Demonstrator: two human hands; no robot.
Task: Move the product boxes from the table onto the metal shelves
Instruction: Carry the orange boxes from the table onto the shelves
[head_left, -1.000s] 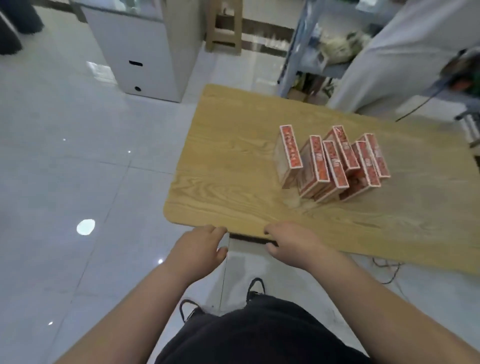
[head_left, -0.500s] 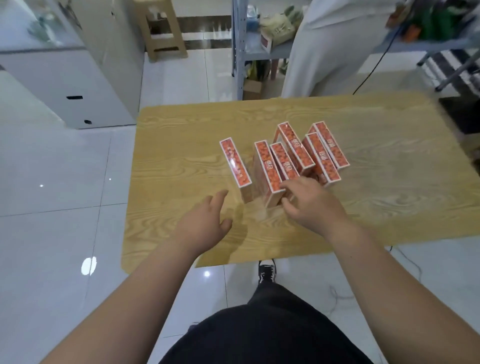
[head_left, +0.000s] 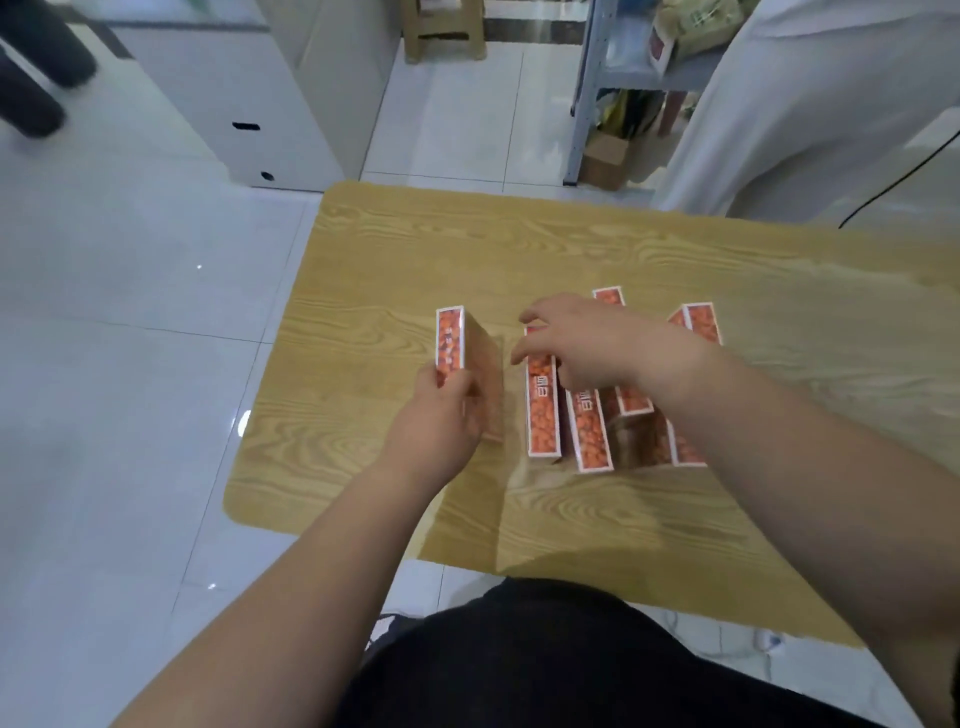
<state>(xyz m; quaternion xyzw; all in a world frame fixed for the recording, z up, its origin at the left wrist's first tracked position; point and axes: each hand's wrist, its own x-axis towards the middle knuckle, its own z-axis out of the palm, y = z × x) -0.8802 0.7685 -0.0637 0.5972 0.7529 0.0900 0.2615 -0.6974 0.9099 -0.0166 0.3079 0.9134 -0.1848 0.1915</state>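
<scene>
Left hand (head_left: 436, 418) pinches the lone box (head_left: 450, 343) by its near end on the tabletop (head_left: 415, 249), right hand (head_left: 597, 348) hovers loose-fingered over the other boxes (head_left: 543, 415), so I'd clamp one squarely before lifting.

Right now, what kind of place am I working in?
Probably a small shop or stockroom: identical orange product boxes grouped on a wooden table, metal shelving holding goods behind it, and a white cabinet.
</scene>
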